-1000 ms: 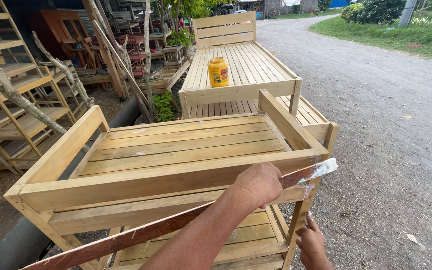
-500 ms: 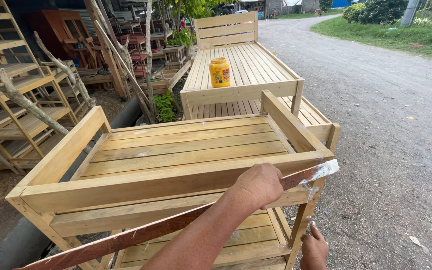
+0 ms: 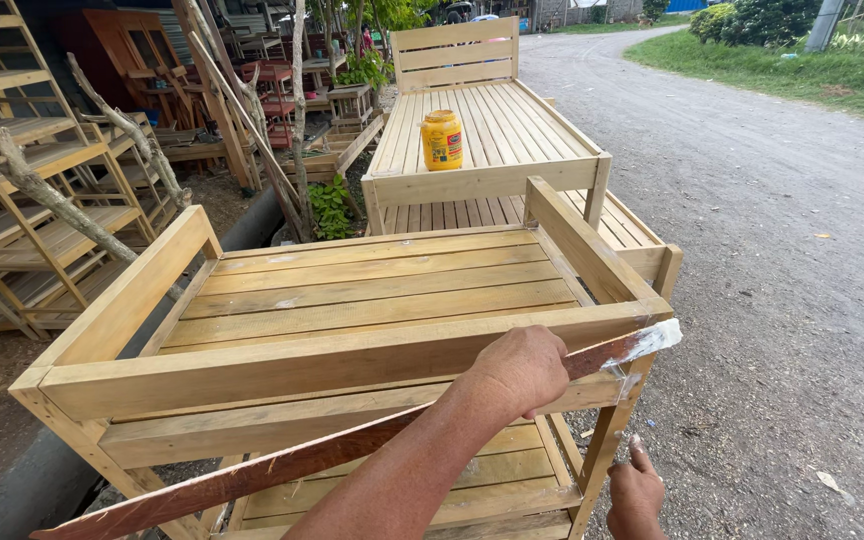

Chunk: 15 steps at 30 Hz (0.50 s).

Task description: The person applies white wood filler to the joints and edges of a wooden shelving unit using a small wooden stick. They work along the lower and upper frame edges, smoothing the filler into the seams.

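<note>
The left hand [image 3: 522,368] stays closed around the reddish stick [image 3: 282,465] at lower centre, while the right hand [image 3: 636,492], fingers loosely curled, empty, has risen beside the rack's corner post [image 3: 607,440].

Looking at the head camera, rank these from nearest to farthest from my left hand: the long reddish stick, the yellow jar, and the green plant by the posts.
From the left hand:
1. Reddish stick, gripped in that hand.
2. Green plant, on the ground, farther left.
3. Yellow jar, on the slatted bed behind.
</note>
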Each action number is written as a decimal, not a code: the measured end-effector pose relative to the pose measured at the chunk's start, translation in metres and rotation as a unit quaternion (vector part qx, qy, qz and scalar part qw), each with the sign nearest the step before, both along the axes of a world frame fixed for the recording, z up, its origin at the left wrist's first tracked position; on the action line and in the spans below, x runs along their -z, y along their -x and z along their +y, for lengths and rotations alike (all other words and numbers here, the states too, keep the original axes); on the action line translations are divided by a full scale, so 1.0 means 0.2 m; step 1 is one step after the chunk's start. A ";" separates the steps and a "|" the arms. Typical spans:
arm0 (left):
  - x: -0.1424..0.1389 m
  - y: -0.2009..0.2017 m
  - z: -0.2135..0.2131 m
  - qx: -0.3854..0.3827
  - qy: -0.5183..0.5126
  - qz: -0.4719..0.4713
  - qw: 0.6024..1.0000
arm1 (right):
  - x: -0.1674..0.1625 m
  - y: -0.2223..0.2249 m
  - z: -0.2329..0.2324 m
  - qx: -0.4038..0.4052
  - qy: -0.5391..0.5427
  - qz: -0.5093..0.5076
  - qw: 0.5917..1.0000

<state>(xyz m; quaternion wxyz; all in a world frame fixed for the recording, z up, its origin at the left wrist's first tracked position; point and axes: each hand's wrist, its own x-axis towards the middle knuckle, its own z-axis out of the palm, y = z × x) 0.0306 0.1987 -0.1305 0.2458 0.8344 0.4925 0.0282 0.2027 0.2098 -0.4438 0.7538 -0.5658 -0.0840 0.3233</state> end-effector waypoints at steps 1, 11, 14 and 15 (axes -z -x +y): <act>0.00 0.00 0.00 0.002 -0.002 0.002 1.000 | 0.00 -0.01 0.00 -0.009 -0.030 -0.016 0.999; -0.01 0.03 -0.02 0.000 -0.004 -0.001 1.000 | 0.01 -0.06 -0.02 -0.016 0.114 -0.028 0.993; 0.00 0.04 -0.01 0.003 -0.007 0.006 1.000 | 0.01 -0.04 0.01 -0.021 0.100 -0.022 0.995; 0.00 0.03 -0.02 0.004 -0.008 0.011 1.000 | 0.01 -0.03 0.01 -0.029 0.087 -0.014 0.996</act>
